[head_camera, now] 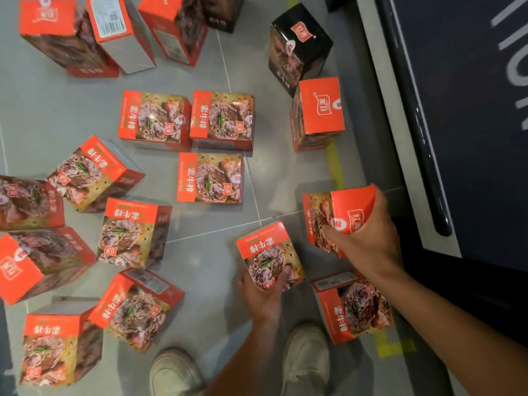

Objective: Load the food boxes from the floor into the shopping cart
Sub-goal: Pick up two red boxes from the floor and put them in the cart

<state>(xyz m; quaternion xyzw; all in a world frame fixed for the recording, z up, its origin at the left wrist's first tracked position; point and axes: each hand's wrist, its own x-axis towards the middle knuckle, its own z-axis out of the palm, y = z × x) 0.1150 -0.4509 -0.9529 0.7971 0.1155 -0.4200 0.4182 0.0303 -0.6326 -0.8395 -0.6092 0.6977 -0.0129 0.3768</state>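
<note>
It looks like a shop: many identical food boxes (211,177) (same printed packaging) stand on a grey tiled floor (51,110) with yellow marking tape (335,164).

- The left hand (264,292) gripped a red food box (268,252) from below.
- The right hand (368,238) clutched another red box (337,215).
- More boxes lay scattered over the grey tiled floor (71,110); one black box (300,44) stood upright.
- Two pale shoes (307,358) showed below.

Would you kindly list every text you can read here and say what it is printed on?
"素牛排": front of the flat orange cardboard food box, upside down, and on its neighbours.
Logo on the orange box in the right hand: blurred.
Barcode label on the upright box: too small.
Pale letters on the dark panel: cut off.
</note>
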